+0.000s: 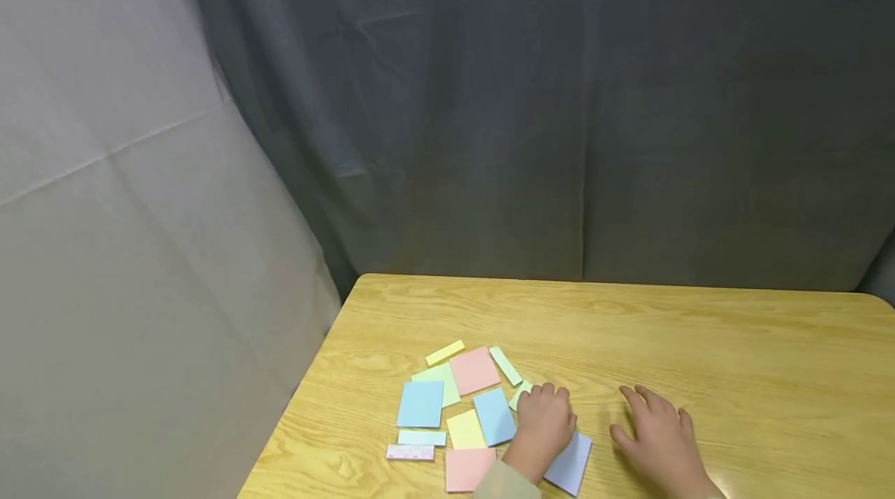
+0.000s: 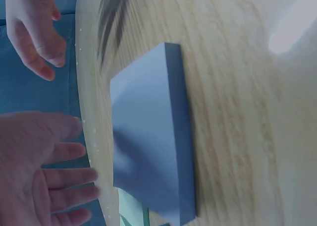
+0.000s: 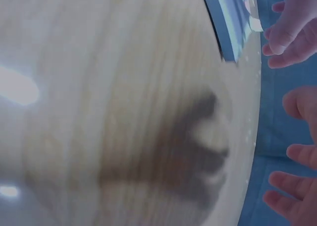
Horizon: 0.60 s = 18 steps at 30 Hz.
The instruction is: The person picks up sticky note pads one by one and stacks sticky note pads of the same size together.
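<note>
Left of the left hand [image 1: 545,423] lie a blue pad [image 1: 494,416] and a pink pad [image 1: 471,470]; a green pad [image 1: 517,396] just beyond its fingers. That hand, fingers extended, partly hides the thick lavender pad [image 1: 570,464] at its right. The right hand [image 1: 659,438] spreads wide.

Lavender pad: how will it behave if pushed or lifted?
The lavender pad should probably slide, not roll: it lies flat. Its thick side suggests a fairly stiff lift. Low and wide, it seems unlikely to tip.
</note>
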### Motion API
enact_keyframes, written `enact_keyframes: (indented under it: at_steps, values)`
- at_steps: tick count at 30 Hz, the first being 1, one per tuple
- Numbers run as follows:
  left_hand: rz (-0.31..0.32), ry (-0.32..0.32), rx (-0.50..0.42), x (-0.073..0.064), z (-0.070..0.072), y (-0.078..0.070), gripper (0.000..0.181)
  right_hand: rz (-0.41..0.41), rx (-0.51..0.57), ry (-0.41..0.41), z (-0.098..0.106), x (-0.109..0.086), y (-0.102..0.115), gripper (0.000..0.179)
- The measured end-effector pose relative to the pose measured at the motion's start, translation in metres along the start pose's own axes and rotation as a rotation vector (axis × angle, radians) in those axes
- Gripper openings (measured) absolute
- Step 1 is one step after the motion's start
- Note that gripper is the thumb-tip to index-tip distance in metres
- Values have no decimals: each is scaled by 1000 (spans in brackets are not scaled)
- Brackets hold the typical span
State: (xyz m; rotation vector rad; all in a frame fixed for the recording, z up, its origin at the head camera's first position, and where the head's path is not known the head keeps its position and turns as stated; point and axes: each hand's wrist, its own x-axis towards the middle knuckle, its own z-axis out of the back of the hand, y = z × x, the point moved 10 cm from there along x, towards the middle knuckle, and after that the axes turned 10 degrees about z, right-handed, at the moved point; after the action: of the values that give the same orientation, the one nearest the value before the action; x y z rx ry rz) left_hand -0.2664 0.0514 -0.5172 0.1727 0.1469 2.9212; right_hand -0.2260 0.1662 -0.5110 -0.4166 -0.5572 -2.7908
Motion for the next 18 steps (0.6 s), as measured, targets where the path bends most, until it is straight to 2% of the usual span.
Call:
enact_keyframes:
  at_steps: [3,9,14,18]
  values:
    - [22,70,10,-2,-7,4,24,-3,14,3,-6,-2,6,54]
    - [76,162,-19,-8,-12,15,27,-13,77,37,-17,-5,14,54]
    - [122,198,-55,-13,-14,25,29,-52,157,126,-31,-8,18,57]
    - [220,208,-72,-18,-11,35,31,-72,196,184,-40,-10,24,55]
